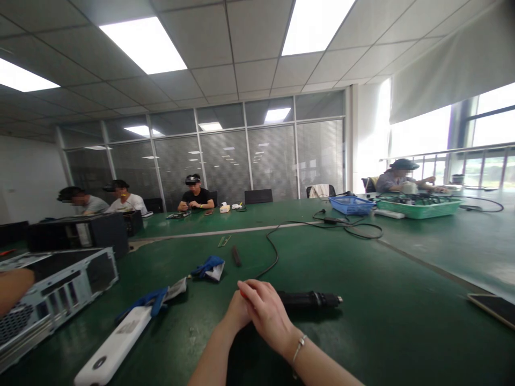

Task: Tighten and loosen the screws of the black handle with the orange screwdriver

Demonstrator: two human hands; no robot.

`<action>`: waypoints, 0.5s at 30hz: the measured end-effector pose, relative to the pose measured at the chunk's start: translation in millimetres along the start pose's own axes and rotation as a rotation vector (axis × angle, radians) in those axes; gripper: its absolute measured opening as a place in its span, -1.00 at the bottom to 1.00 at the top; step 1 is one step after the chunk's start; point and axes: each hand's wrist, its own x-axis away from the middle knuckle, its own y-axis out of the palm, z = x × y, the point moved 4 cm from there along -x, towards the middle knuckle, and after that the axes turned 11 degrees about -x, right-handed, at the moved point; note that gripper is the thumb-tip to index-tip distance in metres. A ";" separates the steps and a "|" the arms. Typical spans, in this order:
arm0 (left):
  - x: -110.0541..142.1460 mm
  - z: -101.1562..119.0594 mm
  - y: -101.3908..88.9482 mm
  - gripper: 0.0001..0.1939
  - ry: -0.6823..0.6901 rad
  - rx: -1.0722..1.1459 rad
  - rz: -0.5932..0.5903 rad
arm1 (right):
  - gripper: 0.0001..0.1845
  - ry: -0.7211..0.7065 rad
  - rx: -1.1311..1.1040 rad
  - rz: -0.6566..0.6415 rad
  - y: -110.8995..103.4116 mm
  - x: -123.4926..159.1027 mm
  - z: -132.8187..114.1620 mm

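At the table's near middle, my right hand (270, 312) lies over my left hand, its fingers bent and close together. My left hand (238, 310) is mostly covered, so its fingers do not show. A small orange-red spot (243, 292) peeks out between the two hands; what it belongs to I cannot make out. Directly behind my right hand lies a black electric screwdriver (308, 300), tip pointing right, its rear end hidden by the hands. A dark cable (277, 252) curves away from behind the hands. Whether either hand touches the screwdriver is hidden.
Blue-and-grey gloves (211, 268), a white handheld device (116, 343) and a dark strip (236, 256) lie leftward. An open metal computer case (80, 292) stands at left, near another person's arm (14, 287). Blue (351, 206) and green (420, 209) baskets sit at right; people work around the tables.
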 end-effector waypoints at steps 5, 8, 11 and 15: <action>-0.2 0.1 0.9 -0.74 0.021 -0.001 -0.003 | -0.47 0.015 0.011 0.038 -3.2 0.2 4.2; 1.0 2.4 -1.6 -0.72 0.033 0.057 0.009 | -0.37 -0.017 -0.048 -0.014 -1.3 1.4 3.1; 1.3 2.4 -2.1 -0.73 0.016 0.055 0.008 | -0.38 -0.026 -0.029 -0.040 -1.2 0.5 0.3; -0.5 -1.7 3.1 -0.75 0.009 -0.001 -0.014 | -0.49 0.015 0.031 0.000 -2.9 -1.0 2.2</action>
